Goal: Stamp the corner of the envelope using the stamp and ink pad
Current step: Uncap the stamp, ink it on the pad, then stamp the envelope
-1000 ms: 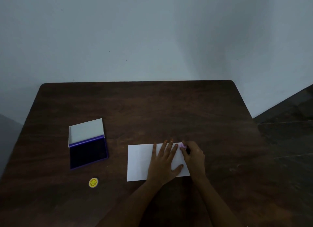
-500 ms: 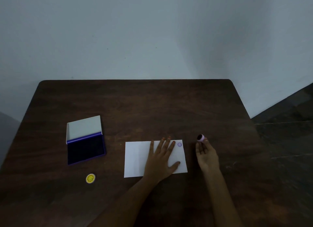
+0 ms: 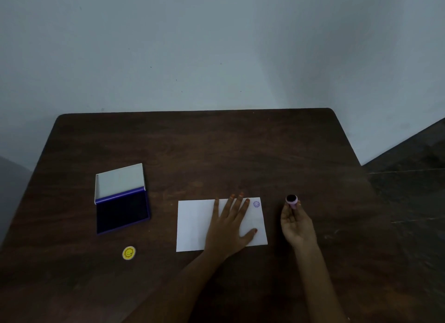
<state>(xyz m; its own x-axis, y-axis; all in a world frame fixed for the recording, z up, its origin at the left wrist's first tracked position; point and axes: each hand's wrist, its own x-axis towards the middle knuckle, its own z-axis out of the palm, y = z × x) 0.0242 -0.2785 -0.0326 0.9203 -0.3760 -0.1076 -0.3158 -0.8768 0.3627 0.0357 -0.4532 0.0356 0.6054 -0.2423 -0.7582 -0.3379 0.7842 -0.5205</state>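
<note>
A white envelope [image 3: 195, 224] lies flat on the dark wooden table [image 3: 216, 149]. My left hand [image 3: 228, 226] presses on it, fingers spread. A small round purple stamp mark [image 3: 256, 204] shows in the envelope's far right corner. To the right of the envelope, my right hand [image 3: 297, 224] is turned palm up and pinches a small pink stamp [image 3: 291, 199] at its fingertips, the dark inked face pointing up. The ink pad [image 3: 121, 212] sits open at the left, blue pad in front and white lid tilted back.
A round yellow smiley cap [image 3: 128, 252] lies near the front left, below the ink pad. A pale wall rises behind the table's far edge. Dark floor [image 3: 414, 168] shows past the table's right edge.
My right hand lifted the stamp off the envelope's far right corner and moved right, turning palm up. A purple mark is left on that corner. My left hand stayed on the envelope.
</note>
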